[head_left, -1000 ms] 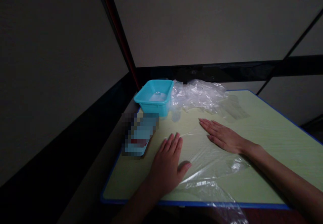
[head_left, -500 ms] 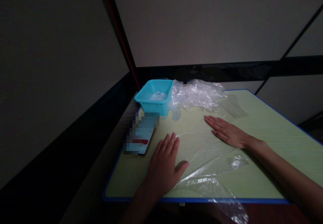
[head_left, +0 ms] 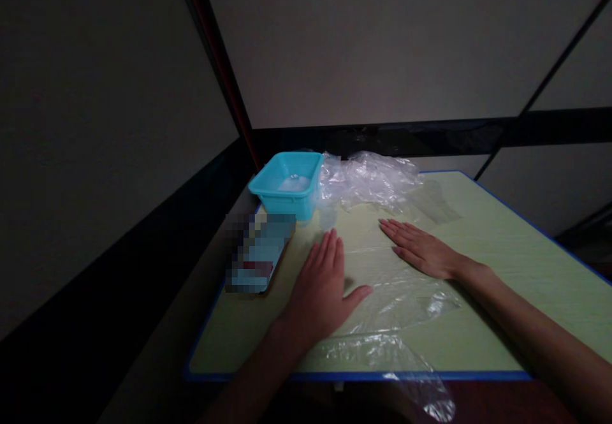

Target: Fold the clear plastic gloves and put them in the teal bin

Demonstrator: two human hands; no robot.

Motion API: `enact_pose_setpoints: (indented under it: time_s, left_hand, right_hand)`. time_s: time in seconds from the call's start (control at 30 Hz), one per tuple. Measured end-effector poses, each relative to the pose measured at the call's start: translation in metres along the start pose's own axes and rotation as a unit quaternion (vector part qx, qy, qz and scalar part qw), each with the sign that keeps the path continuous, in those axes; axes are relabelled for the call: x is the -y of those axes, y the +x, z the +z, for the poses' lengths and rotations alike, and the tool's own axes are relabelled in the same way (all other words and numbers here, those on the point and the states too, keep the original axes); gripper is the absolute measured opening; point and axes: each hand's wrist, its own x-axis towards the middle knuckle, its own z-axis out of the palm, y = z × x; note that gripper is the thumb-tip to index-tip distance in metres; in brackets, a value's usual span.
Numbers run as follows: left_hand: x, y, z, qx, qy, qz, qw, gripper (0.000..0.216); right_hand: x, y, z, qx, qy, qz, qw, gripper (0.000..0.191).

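Note:
A clear plastic bag lies spread over the table, its near end hanging past the front edge. My left hand is over the bag's left side, palm down, fingers together and thumb stretched out to the right. Whether its palm presses on the film or hovers just above, I cannot tell. Flat at the bag's right side rests my right hand, fingers extended toward the upper left. Neither hand grips anything.
A turquoise plastic basket with something clear inside stands at the back left. Beside it is a heap of crumpled clear plastic bags. A phone-like flat object, partly blurred, lies at left. The pale table has a blue edge; walls rise behind and left.
My left hand has moved forward and slightly right across the plastic bag. My right hand stays flat in nearly the same place. The whole view has shifted slightly.

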Motion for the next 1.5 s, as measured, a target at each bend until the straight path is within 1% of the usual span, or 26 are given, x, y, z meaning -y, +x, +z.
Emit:
enact_pose_setpoints:
  time_s: [0.1, 0.17, 0.23, 0.3, 0.43, 0.7, 0.93, 1.1, 1.37, 1.5]
  left_hand:
    - [-0.028, 0.031, -0.003, -0.015, -0.002, 0.068, 0.998, 0.078]
    - [-0.045, 0.049, 0.004, -0.011, 0.003, 0.104, 0.995, 0.082]
    - [-0.055, 0.062, 0.015, 0.012, 0.002, 0.111, 0.994, 0.086]
    - [-0.059, 0.069, 0.027, 0.021, 0.000, 0.100, 0.995, 0.089]
    - [-0.054, 0.071, 0.044, 0.004, -0.007, 0.096, 0.995, 0.085]
    - [-0.042, 0.062, 0.043, 0.017, -0.007, 0.103, 0.994, 0.082]
    - [-0.015, 0.037, 0.038, 0.012, 0.002, 0.110, 0.994, 0.076]
    - [0.002, 0.023, 0.030, 0.020, -0.003, 0.118, 0.993, 0.069]
    - [0.022, -0.001, 0.023, 0.044, -0.010, 0.080, 0.996, 0.066]
    - [0.030, -0.013, 0.024, 0.025, -0.016, 0.060, 0.998, 0.063]
  right_hand:
    - [-0.002, 0.000, 0.003, -0.010, 0.005, -0.006, 1.000, 0.053]
    - [-0.004, 0.000, 0.005, -0.010, 0.007, -0.009, 1.000, 0.053]
    - [-0.005, 0.001, 0.005, -0.008, 0.011, -0.011, 1.000, 0.053]
    - [-0.004, 0.001, 0.005, -0.006, 0.013, -0.010, 1.000, 0.053]
    - [-0.003, 0.002, 0.005, -0.002, 0.011, -0.010, 1.000, 0.053]
    - [-0.003, 0.001, 0.005, -0.006, 0.017, -0.006, 1.000, 0.053]
    - [0.000, 0.000, 0.002, -0.002, 0.000, 0.003, 1.000, 0.054]
    - [0.000, 0.000, 0.001, 0.000, 0.000, 0.010, 1.000, 0.054]
    - [0.003, 0.001, -0.003, 0.011, 0.013, 0.022, 1.000, 0.054]
    - [0.003, 0.002, -0.004, 0.014, 0.018, 0.021, 1.000, 0.054]
